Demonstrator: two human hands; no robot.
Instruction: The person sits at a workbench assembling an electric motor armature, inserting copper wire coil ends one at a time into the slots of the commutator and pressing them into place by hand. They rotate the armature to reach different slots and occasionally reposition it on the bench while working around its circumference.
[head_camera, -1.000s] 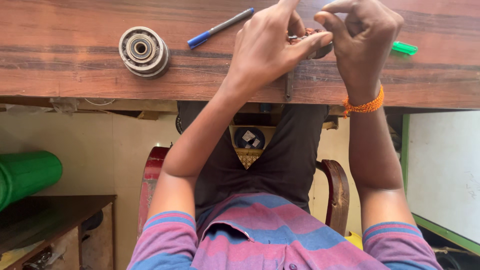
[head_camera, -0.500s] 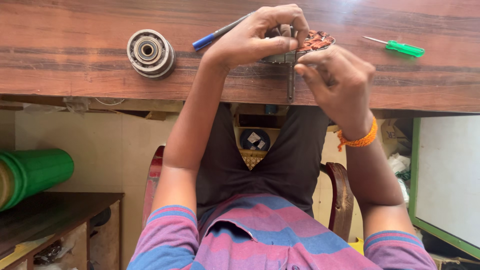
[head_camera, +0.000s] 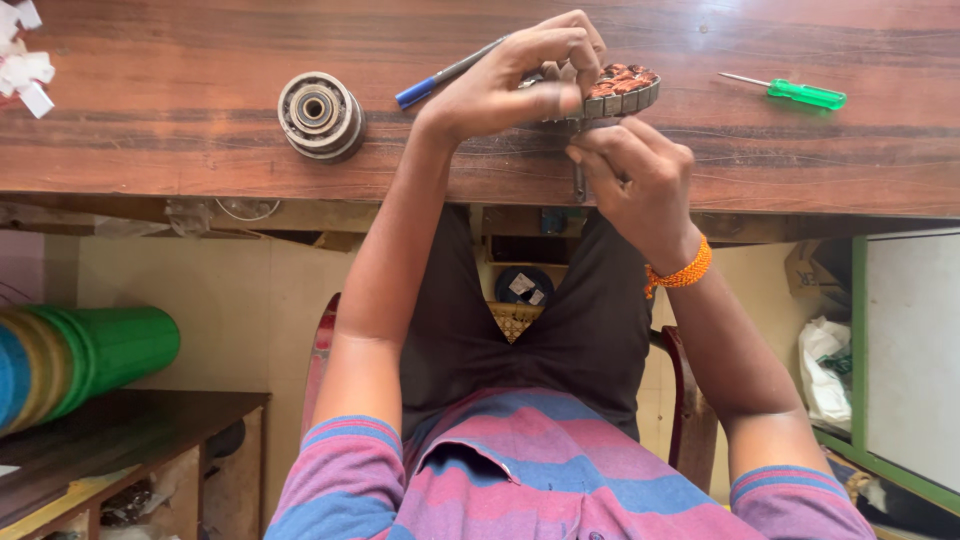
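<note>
Item, far edge of the wooden surface (head_camera: 200, 120): your left hand (head_camera: 505, 85) is clamping its grip on the copper-wound stator ring (head_camera: 620, 88), tilted on edge, while your right hand (head_camera: 635, 180), just near of it, is closing fingers around a thin tool (head_camera: 578, 180) pointing up into the ring.

Over the last second the right hand (head_camera: 640, 185) dropped from above the copper-wound stator ring (head_camera: 622, 90) to just below it, nearer the table edge (head_camera: 300, 195). The left hand (head_camera: 510, 85) shifted its fingers over the ring's near side, and the ring came into fuller view.
</note>
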